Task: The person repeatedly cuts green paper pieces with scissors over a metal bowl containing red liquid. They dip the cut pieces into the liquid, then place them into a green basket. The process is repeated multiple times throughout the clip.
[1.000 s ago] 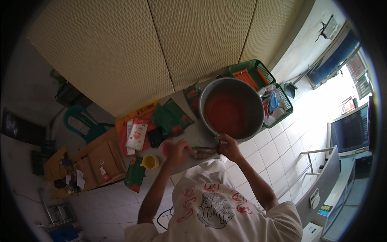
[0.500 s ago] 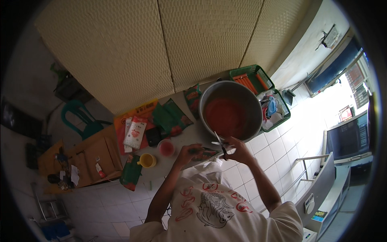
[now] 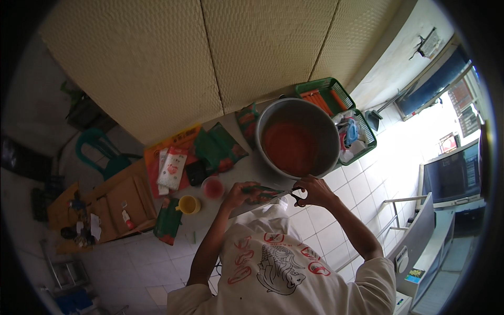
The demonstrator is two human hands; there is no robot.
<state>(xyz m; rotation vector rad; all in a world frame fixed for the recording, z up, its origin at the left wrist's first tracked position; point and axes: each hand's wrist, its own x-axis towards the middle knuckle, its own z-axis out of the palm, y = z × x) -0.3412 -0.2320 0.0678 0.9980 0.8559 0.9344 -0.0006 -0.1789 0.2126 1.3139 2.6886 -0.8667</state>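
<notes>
My left hand [image 3: 239, 195] is closed round one end of a green and red packet [image 3: 261, 195], held level at the near edge of the table. In my right hand [image 3: 315, 191] is a pair of scissors with dark handles [image 3: 299, 199], the blades pointing left at the packet's right end. Whether the blades have cut into it I cannot tell. Just beyond both hands stands a large grey metal pot [image 3: 327, 163] with orange-red contents [image 3: 290, 147].
Left of the pot lie green packets [image 3: 223, 144], a white packet [image 3: 174, 167], a pink cup [image 3: 213, 187], a yellow mug [image 3: 189, 205] and another green packet [image 3: 168, 220]. Green baskets [image 3: 367, 137] stand right of the pot, one holding orange sticks [image 3: 316, 100].
My right hand has brought the scissors against the packet's right end, and the raised blades have swung down to the left. My left hand has lifted the packet slightly.
</notes>
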